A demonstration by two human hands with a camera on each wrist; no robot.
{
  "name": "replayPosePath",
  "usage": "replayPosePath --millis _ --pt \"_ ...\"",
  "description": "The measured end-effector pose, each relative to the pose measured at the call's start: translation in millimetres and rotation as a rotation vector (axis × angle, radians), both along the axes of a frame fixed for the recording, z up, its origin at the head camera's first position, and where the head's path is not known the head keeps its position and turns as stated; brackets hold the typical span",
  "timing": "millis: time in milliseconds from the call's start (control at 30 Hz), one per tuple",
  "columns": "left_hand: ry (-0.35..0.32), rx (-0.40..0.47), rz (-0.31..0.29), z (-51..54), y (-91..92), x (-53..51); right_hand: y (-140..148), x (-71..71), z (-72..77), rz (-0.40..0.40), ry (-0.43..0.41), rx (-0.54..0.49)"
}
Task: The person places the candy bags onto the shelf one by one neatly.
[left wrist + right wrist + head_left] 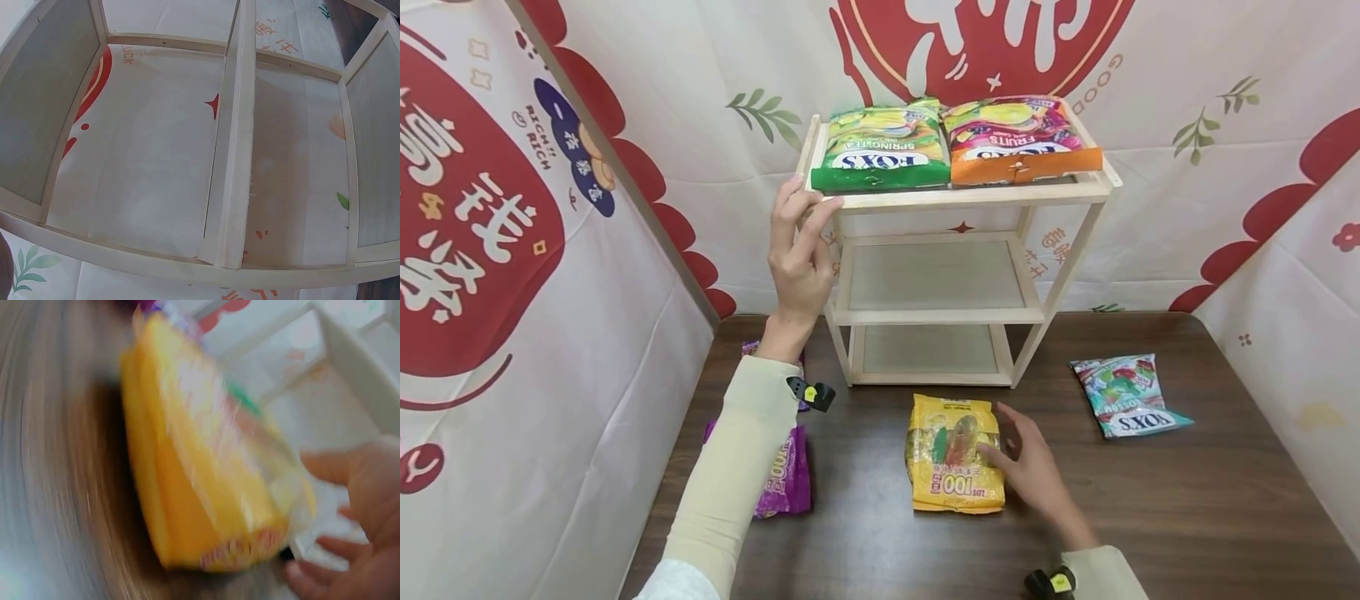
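We're seeing the left hand [802, 260] gripping the rack [940, 317] at top left, right hand [1036, 471] hanging wide at right of the yellow bag [950, 433], which is lying on the desk [880, 550], near side.

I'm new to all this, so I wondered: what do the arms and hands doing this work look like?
They're a person's: left hand and right hand, both ungloved. The left sleeve and right sleeve are pale cream. Each forearm carries a black strap with a yellow patch: left strap, right strap. No cables show.
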State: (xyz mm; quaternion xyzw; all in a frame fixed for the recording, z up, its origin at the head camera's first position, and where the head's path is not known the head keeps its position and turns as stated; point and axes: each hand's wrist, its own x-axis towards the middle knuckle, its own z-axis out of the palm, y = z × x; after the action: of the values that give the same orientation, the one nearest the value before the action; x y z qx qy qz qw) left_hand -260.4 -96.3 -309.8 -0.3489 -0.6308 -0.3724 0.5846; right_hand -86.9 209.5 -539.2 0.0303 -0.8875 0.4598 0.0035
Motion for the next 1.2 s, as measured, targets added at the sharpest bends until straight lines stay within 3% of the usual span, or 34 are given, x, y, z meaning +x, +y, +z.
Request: replayPosePath --millis 200,533,667,967,1200 --pt "-0.001 0.003 -0.008 -0.5 0.1 0.2 -13 12.3 8.8 -0.221 -0.154 -0.108" --pt "0.002 -0.006 -0.01 1.0 0.7 0.1 -30 15.9 -10.6 -0.323 -0.216 -0.002" --pt "-0.002 -0.003 -0.007 0.8 0.6 0.5 -31 16.3 -14.0 -0.327 -0.214 -0.018" --pt "0.005 0.01 -0.019 1.6 0.2 0.7 -34 17.2 -20.6 -0.239 -0.213 -0.076" --pt "-0.002 0.009 -0.02 0.9 0.9 0.5 -39 18.7 -21.5 -0.207 -0.148 -0.087"
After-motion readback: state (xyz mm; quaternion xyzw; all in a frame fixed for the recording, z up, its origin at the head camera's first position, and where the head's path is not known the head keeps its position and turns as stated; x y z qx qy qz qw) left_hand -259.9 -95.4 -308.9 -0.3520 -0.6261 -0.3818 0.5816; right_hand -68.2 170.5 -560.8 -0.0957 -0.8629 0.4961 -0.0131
